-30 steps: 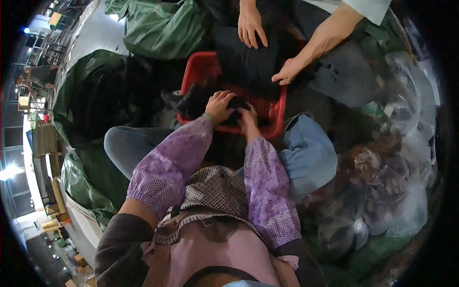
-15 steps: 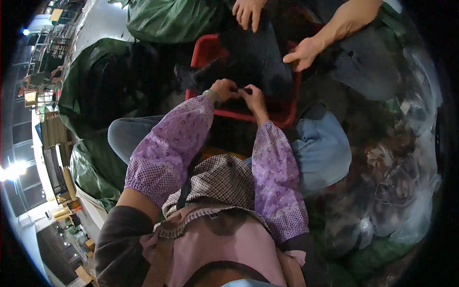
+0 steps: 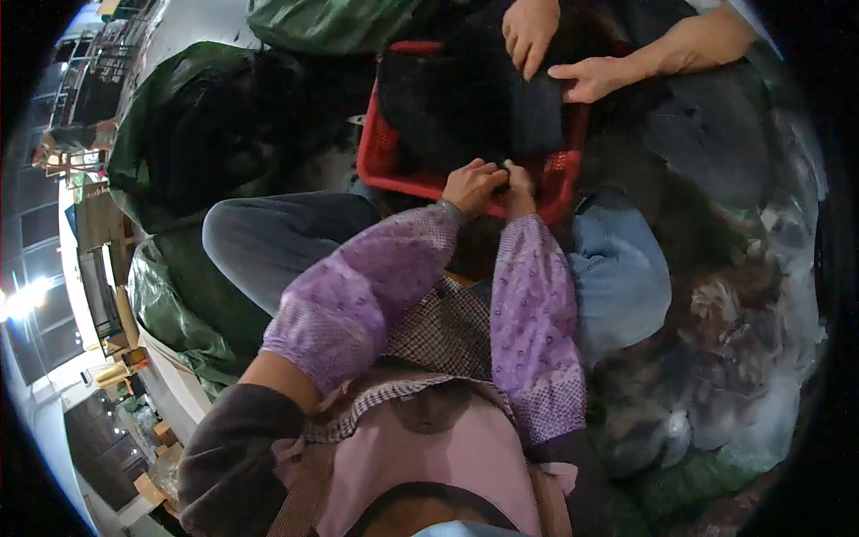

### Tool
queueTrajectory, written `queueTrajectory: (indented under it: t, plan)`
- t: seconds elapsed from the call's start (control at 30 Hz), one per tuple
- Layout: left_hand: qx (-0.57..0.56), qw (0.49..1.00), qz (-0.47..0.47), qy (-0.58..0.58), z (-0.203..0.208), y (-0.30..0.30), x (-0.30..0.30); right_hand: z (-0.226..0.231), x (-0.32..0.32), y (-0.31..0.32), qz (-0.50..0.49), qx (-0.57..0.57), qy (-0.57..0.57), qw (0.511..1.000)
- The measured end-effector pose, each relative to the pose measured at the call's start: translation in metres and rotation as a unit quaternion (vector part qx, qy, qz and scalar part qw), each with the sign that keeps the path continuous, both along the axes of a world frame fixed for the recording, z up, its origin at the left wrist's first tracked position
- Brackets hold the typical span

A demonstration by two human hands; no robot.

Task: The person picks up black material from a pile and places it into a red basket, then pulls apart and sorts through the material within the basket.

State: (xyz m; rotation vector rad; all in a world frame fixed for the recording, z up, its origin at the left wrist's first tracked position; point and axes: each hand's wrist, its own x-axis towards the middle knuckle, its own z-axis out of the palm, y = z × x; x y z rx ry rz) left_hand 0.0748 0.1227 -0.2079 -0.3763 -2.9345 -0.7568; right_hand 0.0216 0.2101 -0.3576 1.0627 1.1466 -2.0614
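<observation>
My left hand [image 3: 474, 188] and my right hand [image 3: 518, 193] meet over the near rim of a red plastic basket [image 3: 379, 150]. Both are closed, fingers pinched around something small and dark that I cannot make out. Black fibrous material [image 3: 438, 107] fills much of the basket. Across its right side lies a dark flat piece [image 3: 537, 121], just beyond my fingers. Another person's one hand [image 3: 531, 36] rests at its upper part, while that person's other hand [image 3: 591, 79] pinches its right edge. Purple patterned sleeves cover my forearms.
Green sacks stand at the left [image 3: 179, 286] and far side [image 3: 331, 25], one spilling black material [image 3: 233, 143]. My bent knees flank the basket. At right lie a dark sheet [image 3: 707, 134] and clear plastic bags [image 3: 716, 376].
Both my hands have shifted right and slightly nearer, still together. The other person's hands have come closer to each other on the dark piece. The basket appears slightly higher in view.
</observation>
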Motion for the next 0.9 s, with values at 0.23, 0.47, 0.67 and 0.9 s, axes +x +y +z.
queueTrajectory:
  t: [0.23,0.47,0.67,0.9]
  plan:
    - [0.111,0.989,0.094,0.028,-0.014,-0.009,-0.003,0.050,0.005,-0.004,0.079,0.212,0.055,0.973]
    - [0.108,0.987,0.098,0.066,0.005,-0.003,-0.012,-0.050,0.011,0.020,0.232,0.473,0.285,0.801]
    - [-0.057,0.989,0.136,-0.015,0.003,-0.044,-0.039,0.077,0.004,0.010,-0.041,0.262,-0.097,0.959]
    - [-0.131,0.976,0.135,-0.106,0.001,-0.090,-0.120,-0.002,0.022,-0.016,-0.081,0.388,0.085,0.914]
